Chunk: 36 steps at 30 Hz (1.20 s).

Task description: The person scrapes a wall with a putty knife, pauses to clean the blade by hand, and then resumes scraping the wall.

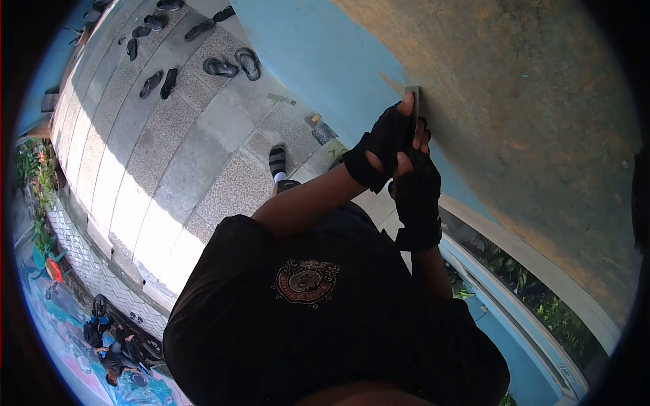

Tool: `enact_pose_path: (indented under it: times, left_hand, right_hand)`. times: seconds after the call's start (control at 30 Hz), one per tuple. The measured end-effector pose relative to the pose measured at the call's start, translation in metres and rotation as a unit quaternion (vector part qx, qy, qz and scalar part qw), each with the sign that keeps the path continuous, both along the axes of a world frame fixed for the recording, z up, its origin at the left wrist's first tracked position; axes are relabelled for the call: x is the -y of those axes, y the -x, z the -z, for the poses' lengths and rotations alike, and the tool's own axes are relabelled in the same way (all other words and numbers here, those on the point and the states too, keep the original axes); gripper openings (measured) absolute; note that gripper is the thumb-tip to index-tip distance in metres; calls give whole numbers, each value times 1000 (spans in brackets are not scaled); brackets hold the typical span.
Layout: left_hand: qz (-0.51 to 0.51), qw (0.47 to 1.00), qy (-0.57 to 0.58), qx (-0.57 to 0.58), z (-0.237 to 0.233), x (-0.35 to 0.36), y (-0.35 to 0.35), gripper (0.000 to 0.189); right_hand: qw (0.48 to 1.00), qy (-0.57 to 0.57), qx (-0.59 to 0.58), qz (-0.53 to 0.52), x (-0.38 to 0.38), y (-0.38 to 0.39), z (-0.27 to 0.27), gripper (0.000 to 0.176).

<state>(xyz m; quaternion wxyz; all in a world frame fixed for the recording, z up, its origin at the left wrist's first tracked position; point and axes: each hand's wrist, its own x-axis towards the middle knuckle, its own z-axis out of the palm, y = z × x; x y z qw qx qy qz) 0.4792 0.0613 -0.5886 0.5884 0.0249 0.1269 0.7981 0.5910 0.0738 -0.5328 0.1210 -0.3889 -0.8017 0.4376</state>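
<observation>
A flat metal scraper (416, 101) stands with its narrow blade against the wall (487, 88), at the border between blue paint and a rough brown-grey patch. My left hand (387, 143), in a black fingerless glove, closes on the scraper with the thumb pressed along its flat side. Just below it, my right hand (418, 193), gloved the same way, is closed around the lower part, its thumb pointing up. The gloves hide most of the tool's lower end. Blue paint (318, 54) covers the wall to the left of the blade.
Several dark sandals (220, 67) lie about the tiled floor (169, 135). My sandalled foot (277, 161) is beside the wall's base, near small blocks (323, 132). Plants (555, 314) show beyond a ledge at right. At lower left, a person (115, 362) is near a motorbike.
</observation>
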Motion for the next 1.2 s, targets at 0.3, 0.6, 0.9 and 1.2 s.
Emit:
enact_pose_path:
  times: [0.3, 0.6, 0.9, 1.2]
  left_hand:
    - [8, 999, -18, -45, 0, 1, -8, 47]
    - [-12, 999, 30, -29, -21, 10, -9, 53]
    - [0, 999, 8, -52, -5, 2, 2, 51]
    - [-9, 1000, 13, 4, -5, -3, 11, 54]
  right_hand:
    - [997, 64, 21, 35, 8, -5, -13, 31]
    - [996, 59, -53, 39, 6, -5, -2, 18]
    - [997, -48, -63, 5, 4, 3, 6, 16]
    - [999, -2, -45, 27, 1, 12, 2, 19]
